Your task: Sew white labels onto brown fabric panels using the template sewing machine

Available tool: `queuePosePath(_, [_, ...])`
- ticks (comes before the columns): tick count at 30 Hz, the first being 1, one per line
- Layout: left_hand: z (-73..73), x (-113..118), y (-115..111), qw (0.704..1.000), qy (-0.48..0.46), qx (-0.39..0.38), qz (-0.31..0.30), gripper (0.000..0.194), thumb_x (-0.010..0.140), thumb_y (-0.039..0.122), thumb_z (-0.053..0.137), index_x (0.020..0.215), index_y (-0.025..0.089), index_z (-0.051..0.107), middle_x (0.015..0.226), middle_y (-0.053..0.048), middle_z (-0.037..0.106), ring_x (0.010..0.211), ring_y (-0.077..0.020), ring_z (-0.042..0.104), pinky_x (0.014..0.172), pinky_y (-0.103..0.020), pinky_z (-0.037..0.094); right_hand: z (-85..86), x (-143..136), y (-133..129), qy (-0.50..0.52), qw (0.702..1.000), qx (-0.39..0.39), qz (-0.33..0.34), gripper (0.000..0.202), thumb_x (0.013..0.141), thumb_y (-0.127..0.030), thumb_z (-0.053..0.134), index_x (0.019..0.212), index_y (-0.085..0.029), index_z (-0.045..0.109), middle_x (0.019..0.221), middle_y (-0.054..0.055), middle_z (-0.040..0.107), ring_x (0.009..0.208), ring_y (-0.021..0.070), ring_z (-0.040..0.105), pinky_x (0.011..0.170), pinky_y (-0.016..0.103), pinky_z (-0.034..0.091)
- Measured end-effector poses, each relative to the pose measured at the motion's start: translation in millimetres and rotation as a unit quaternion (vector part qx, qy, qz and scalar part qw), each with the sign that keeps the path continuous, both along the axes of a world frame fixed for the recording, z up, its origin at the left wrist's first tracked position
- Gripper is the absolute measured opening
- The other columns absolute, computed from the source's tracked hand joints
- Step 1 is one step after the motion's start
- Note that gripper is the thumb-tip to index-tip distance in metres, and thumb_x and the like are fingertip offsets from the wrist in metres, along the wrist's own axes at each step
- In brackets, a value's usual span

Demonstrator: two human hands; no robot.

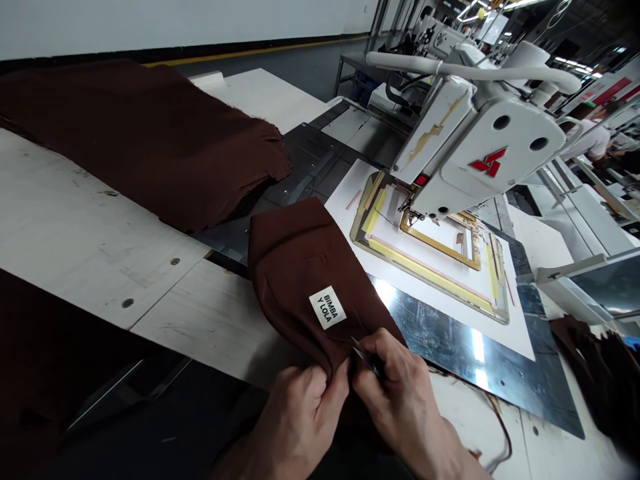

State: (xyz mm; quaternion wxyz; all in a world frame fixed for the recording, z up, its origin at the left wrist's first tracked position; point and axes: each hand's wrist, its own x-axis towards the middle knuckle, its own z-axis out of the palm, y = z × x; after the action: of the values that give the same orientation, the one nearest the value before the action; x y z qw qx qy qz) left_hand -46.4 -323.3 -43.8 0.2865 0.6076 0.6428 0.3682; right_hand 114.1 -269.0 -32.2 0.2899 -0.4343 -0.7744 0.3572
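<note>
A brown fabric piece (295,267) with a white label (327,307) reading "BIMBA Y LOLA" hangs over the table's front edge. My left hand (305,413) pinches its lower edge just below the label. Close beside it, my right hand (403,393) is closed round a small dark metal tool (367,359), its pointed tip against the cloth to the lower right of the label. The tool's lower part is hidden by my fingers.
A stack of brown fabric (145,140) lies on the table (165,307) at the left. A white sewing machine (480,150) stands over a framed template (430,283) on a shiny metal plate (525,390). More dark cloth (600,380) is at the right. A person (593,137) is in the background.
</note>
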Motion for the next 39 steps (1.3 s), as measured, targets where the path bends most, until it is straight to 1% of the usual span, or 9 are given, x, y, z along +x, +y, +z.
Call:
queuePosePath(4, [-3.2, -2, 2, 0.999, -0.028, -0.039, 0.006, 0.043, 0.099, 0.03, 0.049, 0.058, 0.02, 0.037, 0.047, 0.003, 0.044, 0.041, -0.0079, 0.041, 0.045, -0.022, 0.029, -9.6, 0, 2, -0.025, 0.997, 0.06, 0.033, 0.012, 0.089, -0.011, 0.052, 0.095, -0.021, 0.053, 0.086, -0.001, 0.052, 0.071, 0.0151, 0.053, 0.062, 0.029, 0.039])
queuePosePath(8, [3.2, -8, 7, 0.982, -0.116, -0.144, 0.043, 0.046, 0.098, 0.046, 0.051, 0.061, 0.019, 0.047, 0.054, 0.0, 0.048, 0.051, -0.0111, 0.044, 0.048, -0.022, 0.034, -14.5, 6, 5, 0.004, 0.995, 0.049, 0.084, 0.021, 0.094, -0.012, 0.051, 0.112, -0.021, 0.057, 0.098, 0.003, 0.058, 0.08, 0.0164, 0.059, 0.069, 0.029, 0.046])
queuePosePath(10, [8.5, -11, 9, 0.972, -0.15, -0.174, 0.057, 0.048, 0.096, 0.051, 0.052, 0.061, 0.019, 0.046, 0.056, 0.001, 0.042, 0.053, -0.0113, 0.04, 0.048, -0.022, 0.034, -13.1, 9, 5, 0.045, 0.997, 0.014, 0.068, 0.023, 0.098, -0.015, 0.053, 0.118, -0.023, 0.06, 0.1, 0.002, 0.062, 0.083, 0.0156, 0.061, 0.072, 0.028, 0.047])
queuePosePath(13, [14.6, -14, 11, 0.963, -0.182, -0.192, 0.056, 0.05, 0.094, 0.055, 0.054, 0.061, 0.019, 0.045, 0.058, 0.002, 0.037, 0.054, -0.0108, 0.035, 0.046, -0.021, 0.032, -7.9, 10, 6, 0.104, 0.992, -0.074, -0.007, 0.011, 0.102, -0.025, 0.057, 0.11, -0.024, 0.065, 0.089, -0.001, 0.064, 0.077, 0.0137, 0.06, 0.066, 0.024, 0.047])
queuePosePath(17, [16.2, -18, 10, 0.958, -0.2, -0.197, 0.052, 0.049, 0.094, 0.055, 0.054, 0.062, 0.018, 0.047, 0.059, 0.003, 0.036, 0.055, -0.0107, 0.033, 0.045, -0.021, 0.031, -2.1, 2, 7, 0.14, 0.978, -0.149, -0.046, 0.018, 0.103, -0.038, 0.059, 0.102, -0.022, 0.068, 0.075, -0.003, 0.061, 0.071, 0.0134, 0.058, 0.062, 0.023, 0.047])
queuePosePath(25, [8.4, -22, 0, 0.944, -0.227, -0.22, 0.097, 0.046, 0.088, 0.055, 0.063, 0.062, 0.018, 0.055, 0.059, 0.001, 0.046, 0.058, -0.0132, 0.045, 0.05, -0.023, 0.039, -8.4, -13, 0, 0.072, 0.993, -0.094, 0.009, 0.008, 0.101, -0.028, 0.058, 0.104, -0.023, 0.064, 0.085, -0.002, 0.064, 0.073, 0.0129, 0.06, 0.065, 0.024, 0.047])
queuePosePath(29, [1.4, -30, -12, 0.894, -0.322, -0.235, 0.204, 0.035, 0.081, 0.048, 0.074, 0.068, 0.019, 0.061, 0.069, -0.002, 0.063, 0.07, -0.019, 0.063, 0.059, -0.025, 0.051, -13.2, -13, -4, 0.036, 0.997, -0.039, 0.057, 0.019, 0.102, -0.025, 0.056, 0.121, -0.024, 0.059, 0.098, 0.001, 0.063, 0.082, 0.0148, 0.065, 0.071, 0.026, 0.051])
queuePosePath(34, [-4.1, -49, -36, 0.761, -0.482, -0.275, 0.335, 0.035, 0.076, 0.044, 0.084, 0.083, 0.02, 0.059, 0.085, -0.003, 0.071, 0.085, -0.0219, 0.07, 0.077, -0.034, 0.057, -14.8, -19, -3, 0.027, 0.994, -0.03, 0.097, 0.029, 0.105, -0.031, 0.055, 0.134, -0.027, 0.058, 0.107, 0.004, 0.064, 0.091, 0.0182, 0.069, 0.074, 0.028, 0.057])
queuePosePath(39, [-14.1, -68, -60, 0.755, -0.464, -0.25, 0.389, 0.031, 0.073, 0.035, 0.086, 0.083, 0.018, 0.062, 0.086, -0.001, 0.069, 0.086, -0.0176, 0.067, 0.078, -0.029, 0.055, -30.5, -33, -8, 0.029, 0.989, -0.033, 0.141, 0.029, 0.106, -0.027, 0.049, 0.133, -0.025, 0.059, 0.114, 0.007, 0.064, 0.094, 0.0191, 0.07, 0.078, 0.029, 0.061])
